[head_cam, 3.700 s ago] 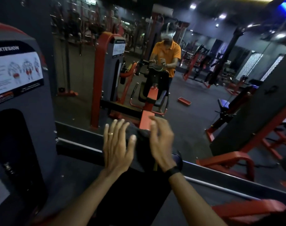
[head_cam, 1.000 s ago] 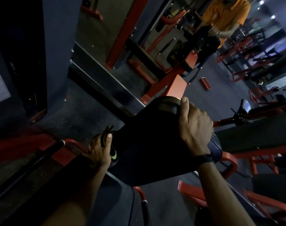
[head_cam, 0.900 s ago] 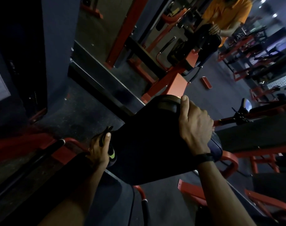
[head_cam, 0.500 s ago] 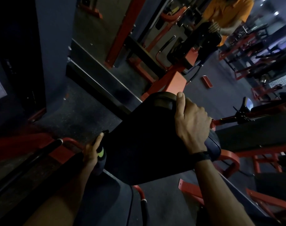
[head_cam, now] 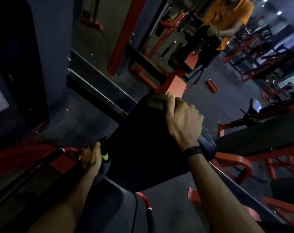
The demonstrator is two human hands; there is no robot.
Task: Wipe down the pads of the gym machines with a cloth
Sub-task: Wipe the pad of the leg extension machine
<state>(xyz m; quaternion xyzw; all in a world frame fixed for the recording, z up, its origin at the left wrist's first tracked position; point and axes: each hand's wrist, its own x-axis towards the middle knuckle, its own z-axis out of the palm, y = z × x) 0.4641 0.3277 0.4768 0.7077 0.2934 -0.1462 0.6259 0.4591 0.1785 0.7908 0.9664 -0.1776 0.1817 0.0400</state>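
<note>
Gym floor, dark and speckled, ran up to a wall mirror whose lower edge was trimmed by a metal strip. Red machine frames stood on the right side of the room, and a grey weight-stack housing rose at the left edge of view. Reflected in the mirror was a person in an orange shirt, standing behind the same machine.

Pad, black and tilted, filled the middle of the view, with a blue seat showing past its right edge. Right hand lay over the pad's upper right edge, fingers curled round that edge and thumb stretched along the top; a dark band circled its wrist. Left hand, ringed on one finger, sat at the pad's lower left edge, fingers curled tightly round a dark cloth pressed against the pad's side; a yellow-green patch showed just beside the thumb. A black-gripped red handle lay just left of that hand, and another curved below the pad's lower edge.
</note>
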